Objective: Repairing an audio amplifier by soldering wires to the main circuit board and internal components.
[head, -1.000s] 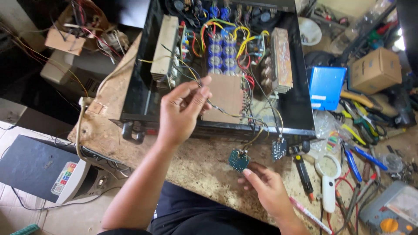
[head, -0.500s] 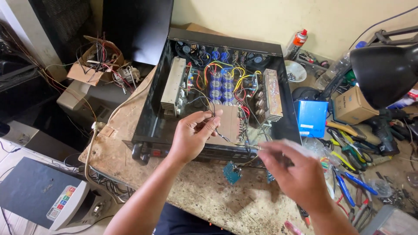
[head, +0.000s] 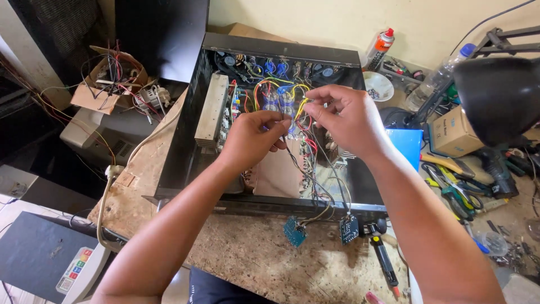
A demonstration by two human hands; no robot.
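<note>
An open black amplifier chassis (head: 185,129) lies on the workbench, full of coloured wires, blue capacitors (head: 275,98) and a grey heat sink (head: 212,110). My left hand (head: 253,141) hovers over its middle and pinches a thin bundle of wires (head: 304,169). My right hand (head: 346,118) is just beside it, fingertips closed on the same wires near the yellow leads. The bundle runs down over the chassis front to two small circuit boards, a blue one (head: 294,231) and a dark one (head: 349,229), lying on the bench.
A screwdriver (head: 383,259) lies by the boards. Pliers and cutters (head: 455,191), a cardboard box (head: 453,132), a blue box (head: 410,143) and a black lamp head (head: 498,95) crowd the right. A spray can (head: 379,45) and bottle (head: 436,81) stand behind. Wired cardboard (head: 109,84) sits left.
My right hand rose from the bench edge into the chassis and closed on the wires beside my left hand. The camera tilted up and nearer.
</note>
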